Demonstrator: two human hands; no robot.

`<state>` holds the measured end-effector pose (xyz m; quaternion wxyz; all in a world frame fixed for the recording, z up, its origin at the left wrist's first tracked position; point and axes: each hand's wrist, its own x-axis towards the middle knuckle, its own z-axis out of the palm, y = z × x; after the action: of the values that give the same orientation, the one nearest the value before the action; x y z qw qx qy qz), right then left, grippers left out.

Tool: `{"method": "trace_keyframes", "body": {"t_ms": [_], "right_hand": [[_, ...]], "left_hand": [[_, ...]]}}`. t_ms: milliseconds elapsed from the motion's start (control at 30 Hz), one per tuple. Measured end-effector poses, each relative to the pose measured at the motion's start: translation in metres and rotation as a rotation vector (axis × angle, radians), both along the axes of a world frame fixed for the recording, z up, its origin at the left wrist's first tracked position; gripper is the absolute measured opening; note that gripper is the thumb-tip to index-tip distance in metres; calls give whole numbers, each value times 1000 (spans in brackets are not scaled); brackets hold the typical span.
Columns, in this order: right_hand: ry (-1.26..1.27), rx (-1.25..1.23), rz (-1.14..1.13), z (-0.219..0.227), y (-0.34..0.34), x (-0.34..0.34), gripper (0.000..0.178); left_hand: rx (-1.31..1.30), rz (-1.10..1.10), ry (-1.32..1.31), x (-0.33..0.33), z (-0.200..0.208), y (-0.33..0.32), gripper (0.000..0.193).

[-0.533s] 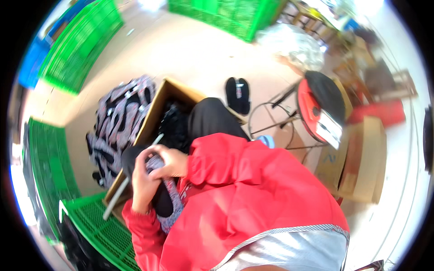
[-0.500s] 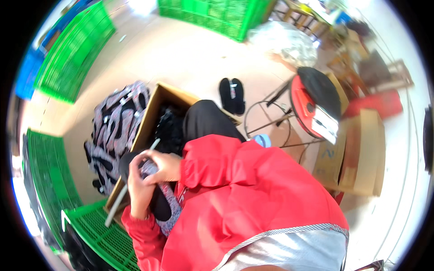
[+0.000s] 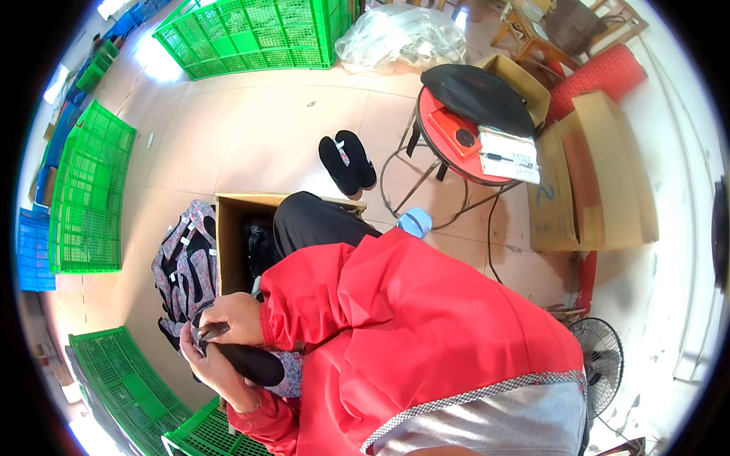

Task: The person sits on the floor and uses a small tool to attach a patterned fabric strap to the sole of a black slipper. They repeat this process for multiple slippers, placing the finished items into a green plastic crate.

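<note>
A slipper with a black inside (image 3: 261,366) and a grey flowered upper (image 3: 292,374) lies across my lap at the lower left. My left hand (image 3: 217,372) is closed round its far end from the near side. From above, my right hand (image 3: 234,315) bends over that same end, its fingers closed on a small dark pointed tool (image 3: 212,331) that touches or nearly touches the slipper. The tool's exact kind is too small to tell. Beyond my hands is a pile of flowered slippers (image 3: 182,262) with black insides and white tags.
An open cardboard box (image 3: 232,199) with black things stands by my knee. A pair of black slippers (image 3: 348,163) lies on the floor. Green crates (image 3: 95,190) stand around. At right are a red stool (image 3: 426,121), a blue-lidded bottle (image 3: 415,222), cartons (image 3: 608,175) and a fan (image 3: 597,361).
The view has swung, so the surroundings sit differently. My hands have come down onto the slipper's far end, and the dark tool now shows in my right hand.
</note>
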<state>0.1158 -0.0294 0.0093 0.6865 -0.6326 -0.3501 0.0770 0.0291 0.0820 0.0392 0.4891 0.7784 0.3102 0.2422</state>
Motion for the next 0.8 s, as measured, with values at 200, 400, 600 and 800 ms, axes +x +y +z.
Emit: {"method": "trace_keyframes", "body": {"t_ms": [200,400,600,800], "right_hand": [[14,66,-14,19,5,13,17],[429,287,39,-2,13,19,18],[163,-115,211,-5,-2,21,52],[-23,-358,265,-6,-3,11,55]], "left_hand": [[475,34,147,14,20,-17,45],[452,19,165,9,6,-16,38],[515,-24,216,0,5,-6,33],[456,-97,352,1,3,16,29]]}}
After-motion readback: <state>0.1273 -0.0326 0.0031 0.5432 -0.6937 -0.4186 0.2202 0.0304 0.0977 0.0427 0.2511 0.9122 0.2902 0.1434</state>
